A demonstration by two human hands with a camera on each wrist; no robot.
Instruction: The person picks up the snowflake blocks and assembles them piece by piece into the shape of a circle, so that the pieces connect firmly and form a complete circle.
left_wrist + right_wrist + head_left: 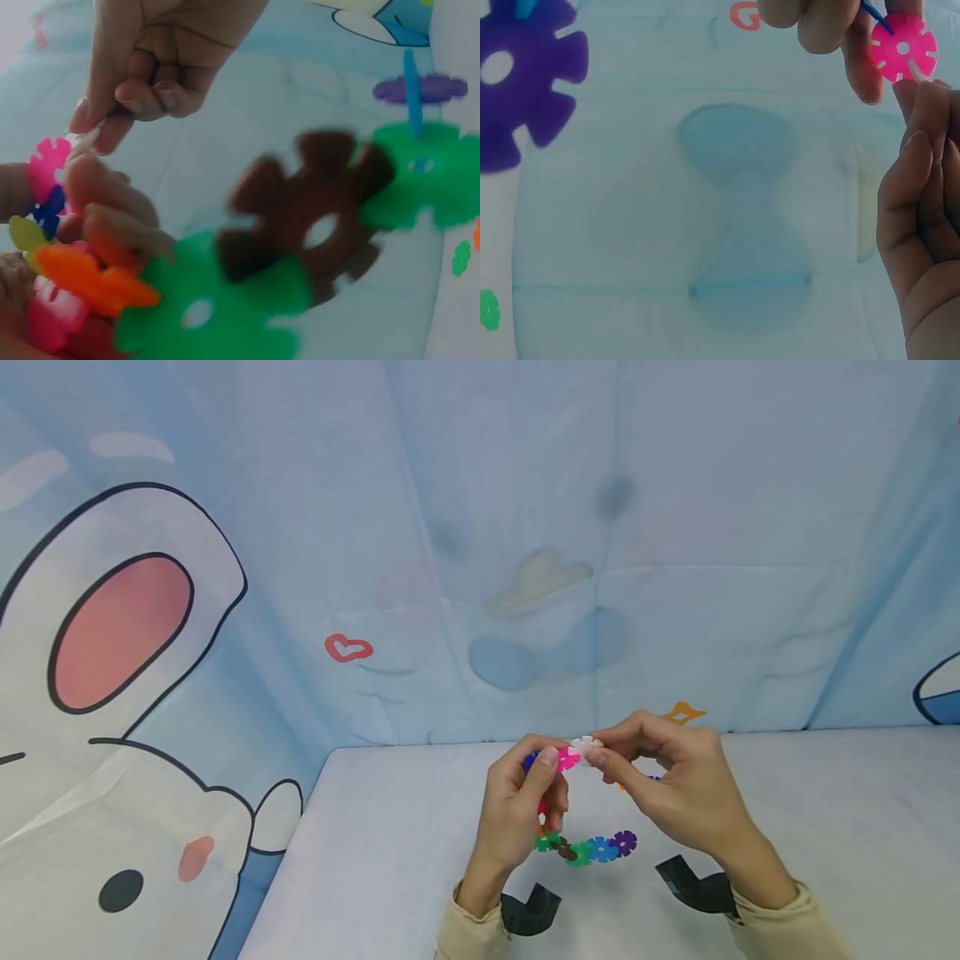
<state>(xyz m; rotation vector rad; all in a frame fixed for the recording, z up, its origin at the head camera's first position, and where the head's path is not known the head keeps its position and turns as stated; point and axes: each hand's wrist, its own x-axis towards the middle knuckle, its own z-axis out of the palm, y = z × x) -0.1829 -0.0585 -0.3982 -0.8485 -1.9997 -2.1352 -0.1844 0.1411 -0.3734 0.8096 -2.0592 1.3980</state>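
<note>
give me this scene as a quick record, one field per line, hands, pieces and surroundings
left grip: holds the pink piece, near one end of the chain
right grip: pinches the white piece
contact: white meets pink; cannot tell if fully slotted
other chain end: purple piece, joined to a light blue piece
mid-chain: brown piece between two green pieces
surface: white table
backdrop: light blue curtain with cartoon print

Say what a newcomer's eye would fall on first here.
Probably the big cartoon figure at the head view's left. Then, right of center, the left hand holds a colorful chain of flower-shaped discs, while the right hand pinches a white disc.
</note>
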